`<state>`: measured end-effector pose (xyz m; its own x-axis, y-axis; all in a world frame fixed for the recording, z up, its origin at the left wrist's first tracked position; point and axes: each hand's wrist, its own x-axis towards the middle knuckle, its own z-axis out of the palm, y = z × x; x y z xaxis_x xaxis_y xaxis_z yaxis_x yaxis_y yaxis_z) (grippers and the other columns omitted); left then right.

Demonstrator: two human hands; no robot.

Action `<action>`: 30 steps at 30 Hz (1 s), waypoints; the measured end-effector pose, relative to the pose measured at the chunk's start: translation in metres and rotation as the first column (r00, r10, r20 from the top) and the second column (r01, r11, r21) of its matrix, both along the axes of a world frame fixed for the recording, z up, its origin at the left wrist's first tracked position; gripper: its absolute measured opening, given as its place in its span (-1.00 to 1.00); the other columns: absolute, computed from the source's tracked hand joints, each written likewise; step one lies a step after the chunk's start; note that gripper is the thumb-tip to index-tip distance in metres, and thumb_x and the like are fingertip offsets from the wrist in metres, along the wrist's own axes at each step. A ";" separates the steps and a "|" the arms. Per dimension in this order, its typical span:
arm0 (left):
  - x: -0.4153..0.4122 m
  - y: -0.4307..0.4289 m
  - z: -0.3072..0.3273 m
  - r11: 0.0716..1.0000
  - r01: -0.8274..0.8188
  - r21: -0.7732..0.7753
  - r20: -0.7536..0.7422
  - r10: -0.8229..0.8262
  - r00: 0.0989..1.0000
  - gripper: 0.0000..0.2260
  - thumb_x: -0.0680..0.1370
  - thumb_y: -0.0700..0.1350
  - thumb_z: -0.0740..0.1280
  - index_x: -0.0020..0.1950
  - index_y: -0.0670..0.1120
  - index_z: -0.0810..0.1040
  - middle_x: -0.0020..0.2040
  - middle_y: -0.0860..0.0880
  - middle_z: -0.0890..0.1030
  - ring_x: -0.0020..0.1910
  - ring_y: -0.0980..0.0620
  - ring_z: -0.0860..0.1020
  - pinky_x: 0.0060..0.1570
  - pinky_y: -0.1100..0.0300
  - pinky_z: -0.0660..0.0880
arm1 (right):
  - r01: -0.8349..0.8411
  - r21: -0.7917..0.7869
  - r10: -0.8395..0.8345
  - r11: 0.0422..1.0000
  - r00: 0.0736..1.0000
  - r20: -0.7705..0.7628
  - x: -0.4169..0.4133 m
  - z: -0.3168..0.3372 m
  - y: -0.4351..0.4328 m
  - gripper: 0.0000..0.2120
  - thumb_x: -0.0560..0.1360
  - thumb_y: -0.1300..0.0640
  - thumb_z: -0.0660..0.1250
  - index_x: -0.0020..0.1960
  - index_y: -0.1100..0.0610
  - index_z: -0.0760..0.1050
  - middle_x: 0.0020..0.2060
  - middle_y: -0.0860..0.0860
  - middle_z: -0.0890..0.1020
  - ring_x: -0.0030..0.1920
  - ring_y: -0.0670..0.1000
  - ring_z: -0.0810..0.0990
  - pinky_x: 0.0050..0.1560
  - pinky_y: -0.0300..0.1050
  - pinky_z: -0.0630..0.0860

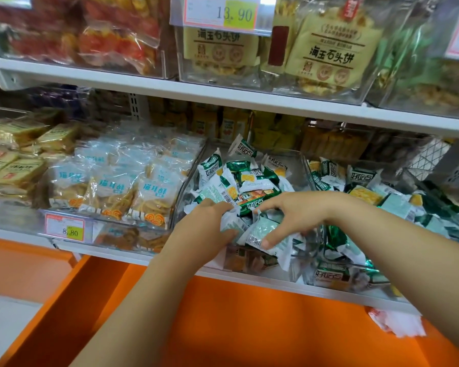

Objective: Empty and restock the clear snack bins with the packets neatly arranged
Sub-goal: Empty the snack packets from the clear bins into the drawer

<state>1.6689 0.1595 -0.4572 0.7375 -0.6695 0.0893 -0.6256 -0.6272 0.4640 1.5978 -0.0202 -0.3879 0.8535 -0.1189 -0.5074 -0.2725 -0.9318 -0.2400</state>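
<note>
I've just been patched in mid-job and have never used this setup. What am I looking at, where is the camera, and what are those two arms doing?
There is no machine here. The arms are a person's own, and the single picture comes from a camera worn on their head, looking forward and down at shop shelves. The left hand and right hand reach into a clear bin heaped untidily with green-and-white packets. The left hand grips some of them. The right hand pinches a pale packet with a barcode. The bin to the left holds blue-labelled packets standing in rows.
</note>
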 end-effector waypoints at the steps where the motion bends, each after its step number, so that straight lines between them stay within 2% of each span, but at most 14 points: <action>1: 0.000 0.002 0.000 1.000 0.003 -0.020 -0.006 -0.004 1.000 -0.51 0.55 0.09 0.33 0.45 0.08 0.31 0.33 -0.02 0.38 0.12 -0.04 0.51 0.07 0.08 0.48 | 0.036 0.040 -0.034 0.999 0.998 -0.044 0.003 0.001 0.000 -0.15 0.33 -0.19 0.48 0.50 -0.16 0.15 0.53 -0.08 0.10 0.38 0.13 0.36 0.15 0.03 0.56; 3: 0.002 0.006 0.000 0.998 0.022 -0.051 -0.011 -0.022 1.000 -0.48 0.53 0.09 0.35 0.46 0.11 0.28 0.34 0.00 0.39 0.13 -0.01 0.51 0.12 0.04 0.49 | 0.104 0.107 -0.092 0.989 0.989 -0.116 0.011 0.005 0.000 -0.13 0.32 -0.10 0.52 0.50 -0.19 0.14 0.54 -0.12 0.00 0.44 0.18 0.26 -0.04 0.11 0.63; 6: 0.005 0.011 0.000 0.996 0.072 -0.056 -0.021 -0.073 0.997 -0.46 0.52 0.06 0.37 0.47 0.11 0.26 0.34 0.02 0.40 0.15 0.01 0.49 0.14 0.05 0.47 | 0.096 0.107 -0.073 0.990 0.977 -0.202 0.020 0.008 0.002 -0.14 0.33 -0.03 0.53 0.49 -0.20 0.14 0.54 -0.14 -0.06 0.52 0.18 0.06 -0.04 0.17 0.63; 9: 0.007 0.013 0.000 0.993 0.097 -0.069 -0.013 -0.099 0.995 -0.47 0.52 0.03 0.38 0.46 0.12 0.29 0.33 0.03 0.40 0.12 0.02 0.49 0.12 0.06 0.47 | 0.061 0.098 -0.032 0.993 0.961 -0.276 0.026 0.008 0.005 -0.32 0.34 0.00 0.53 0.37 -0.17 0.30 0.49 -0.07 0.05 0.43 0.17 0.23 -0.01 0.14 0.62; 11: 0.008 0.013 -0.001 0.993 0.096 -0.073 -0.009 -0.097 0.995 -0.48 0.51 0.01 0.39 0.44 0.11 0.31 0.32 0.03 0.40 0.13 0.01 0.49 0.13 0.03 0.48 | 0.050 0.108 -0.016 0.993 0.956 -0.294 0.025 0.009 0.006 -0.48 0.36 0.05 0.53 0.23 -0.09 0.37 0.28 -0.03 0.23 0.03 0.01 0.47 -0.17 0.05 0.64; 14: 0.007 0.011 -0.001 0.994 0.094 -0.059 -0.004 -0.095 0.996 -0.52 0.51 0.00 0.39 0.41 0.09 0.35 0.30 0.01 0.41 0.11 0.00 0.50 0.12 0.04 0.48 | 0.033 0.113 0.001 0.993 0.958 -0.285 0.020 0.011 0.003 -0.53 0.38 0.10 0.51 0.18 0.00 0.35 -0.16 -0.10 0.30 -0.46 -0.25 0.45 -0.37 -0.12 0.54; 16: 0.007 0.010 -0.002 0.996 0.087 -0.034 0.012 -0.087 0.996 -0.54 0.52 -0.02 0.37 0.41 0.08 0.36 0.29 0.00 0.41 0.11 -0.01 0.51 0.10 0.06 0.49 | 0.032 0.111 -0.001 0.993 0.964 -0.265 0.016 0.011 0.000 -0.52 0.40 0.11 0.50 0.22 0.01 0.35 -0.29 -0.10 0.32 -0.64 -0.30 0.39 -0.42 -0.19 0.46; 18: 0.005 0.010 -0.003 0.996 0.079 -0.052 0.050 -0.076 0.996 -0.56 0.52 -0.04 0.37 0.39 0.07 0.38 0.27 0.00 0.42 0.09 -0.02 0.51 0.06 0.04 0.50 | 0.037 0.139 -0.002 0.990 0.971 -0.241 0.013 0.011 0.000 -0.50 0.41 0.12 0.49 0.26 0.02 0.36 -0.36 -0.09 0.43 -0.61 -0.29 0.43 -0.44 -0.22 0.46; 22: 0.001 0.015 -0.010 0.974 0.087 -0.208 0.142 -0.058 0.988 -0.64 0.49 -0.06 0.41 0.27 0.01 0.47 0.22 0.02 0.44 0.00 -0.07 0.55 -0.07 -0.01 0.53 | -0.031 0.117 0.048 0.993 0.989 -0.140 0.003 0.009 0.001 -0.54 0.34 -0.01 0.55 0.12 -0.09 0.39 -0.20 -0.01 0.40 -0.32 -0.02 0.42 -0.23 -0.19 0.52; 24: -0.001 0.019 -0.013 0.939 0.135 -0.317 0.243 -0.057 0.968 -0.69 0.47 -0.07 0.43 0.18 -0.04 0.49 0.17 0.01 0.46 -0.07 -0.07 0.55 -0.17 -0.01 0.54 | -0.073 0.032 0.073 0.997 0.997 -0.020 -0.007 0.011 0.004 -0.54 0.35 -0.05 0.53 0.13 -0.06 0.38 -0.27 -0.09 0.36 -0.38 -0.11 0.34 -0.39 -0.40 0.36; 25: -0.002 0.022 -0.014 0.914 0.167 -0.370 0.301 -0.052 0.952 -0.70 0.46 -0.06 0.43 0.15 -0.05 0.49 0.15 0.00 0.46 -0.09 -0.04 0.55 -0.21 0.01 0.55 | -0.087 -0.006 0.087 0.996 0.995 0.049 -0.012 0.012 0.006 -0.53 0.35 -0.07 0.52 0.14 -0.06 0.36 -0.26 -0.10 0.38 -0.38 -0.14 0.34 -0.43 -0.39 0.31; 26: -0.004 0.025 -0.014 0.886 0.195 -0.421 0.341 -0.044 0.939 -0.70 0.45 -0.04 0.42 0.14 -0.06 0.48 0.14 0.00 0.46 -0.09 0.02 0.52 -0.21 0.04 0.56 | -0.095 -0.027 0.097 0.995 0.988 0.122 -0.018 0.012 0.007 -0.52 0.34 -0.09 0.52 0.14 -0.07 0.35 -0.20 -0.08 0.43 -0.33 -0.12 0.38 -0.38 -0.35 0.34; 28: -0.010 0.032 -0.015 0.825 0.241 -0.510 0.382 -0.033 0.923 -0.71 0.49 -0.03 0.42 0.15 -0.06 0.46 0.15 0.00 0.44 -0.03 0.19 0.44 -0.10 0.25 0.52 | -0.078 -0.048 0.088 0.996 0.956 0.280 -0.029 0.011 0.008 -0.53 0.31 -0.12 0.52 0.08 -0.11 0.35 0.01 0.00 0.50 -0.08 -0.01 0.49 -0.07 -0.12 0.47; 30: -0.016 0.042 -0.014 0.790 0.274 -0.548 0.421 -0.023 0.907 -0.70 0.50 -0.04 0.41 0.16 -0.07 0.43 0.16 -0.02 0.43 0.03 0.27 0.37 0.03 0.44 0.42 | -0.045 -0.046 0.061 0.998 0.897 0.438 -0.042 0.007 0.013 -0.54 0.29 -0.11 0.54 0.03 -0.11 0.35 0.08 -0.04 0.45 0.09 0.03 0.43 0.10 -0.02 0.42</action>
